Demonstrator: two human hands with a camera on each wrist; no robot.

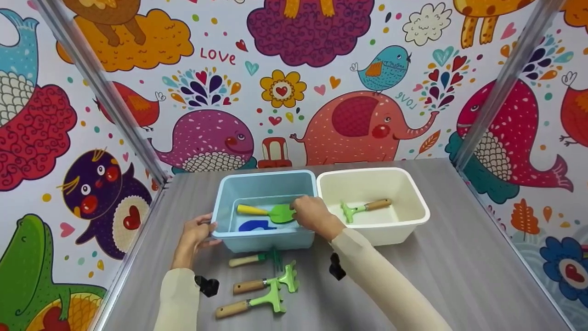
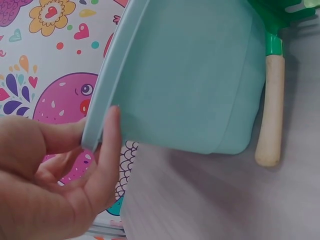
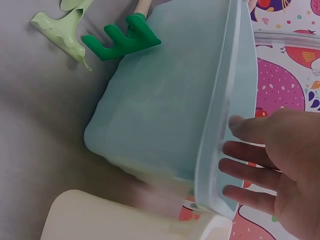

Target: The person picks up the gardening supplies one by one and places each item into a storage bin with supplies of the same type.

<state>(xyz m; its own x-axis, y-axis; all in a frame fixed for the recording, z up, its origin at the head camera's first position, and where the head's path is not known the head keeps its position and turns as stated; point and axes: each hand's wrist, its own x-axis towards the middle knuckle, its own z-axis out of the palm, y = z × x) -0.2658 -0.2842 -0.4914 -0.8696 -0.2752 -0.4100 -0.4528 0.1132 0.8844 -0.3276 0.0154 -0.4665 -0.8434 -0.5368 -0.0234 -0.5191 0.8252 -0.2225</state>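
Observation:
My left hand (image 1: 195, 234) holds the left front corner of a light blue plastic bin (image 1: 268, 241); the left wrist view has the thumb and fingers on either side of its rim. Reaching in over the bin's right front is my right hand (image 1: 314, 214), its fingers fairly straight and spread in the right wrist view, with nothing seen between them. Beside its fingertips lies a green toy shovel (image 1: 281, 214) with a yellow handle, inside the blue bin. A dark blue tool (image 1: 253, 225) lies near the front wall there, partly hidden by the rim.
A cream bin (image 1: 374, 234) stands against the blue one's right side, holding a light green rake (image 1: 379, 204) with a wooden handle. In front lie a dark green fork (image 1: 245, 260) and two light green rakes (image 1: 250, 286), (image 1: 234, 309). A patterned wall rises behind.

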